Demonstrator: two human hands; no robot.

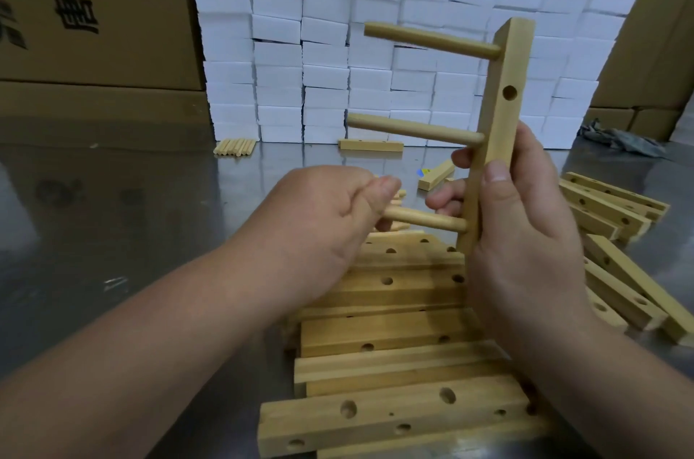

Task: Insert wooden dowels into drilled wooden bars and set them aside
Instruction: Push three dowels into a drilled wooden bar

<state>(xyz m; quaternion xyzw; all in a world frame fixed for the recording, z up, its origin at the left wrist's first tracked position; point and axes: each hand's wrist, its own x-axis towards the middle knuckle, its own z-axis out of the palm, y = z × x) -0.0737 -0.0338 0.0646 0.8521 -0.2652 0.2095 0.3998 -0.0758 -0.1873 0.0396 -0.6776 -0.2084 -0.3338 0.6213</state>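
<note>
R hand gripped a drilled wooden bar upright above the table, w/ two dowels seated and one hole open. L hand pinched a third dowel at the lowest hole. Wood looked light, stiff, smooth; best held mid-bar, clear of holes.

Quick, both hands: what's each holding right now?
Left hand: pinching the lowest round wooden dowel.
Right hand: gripping the upright drilled pale wooden bar.
</note>
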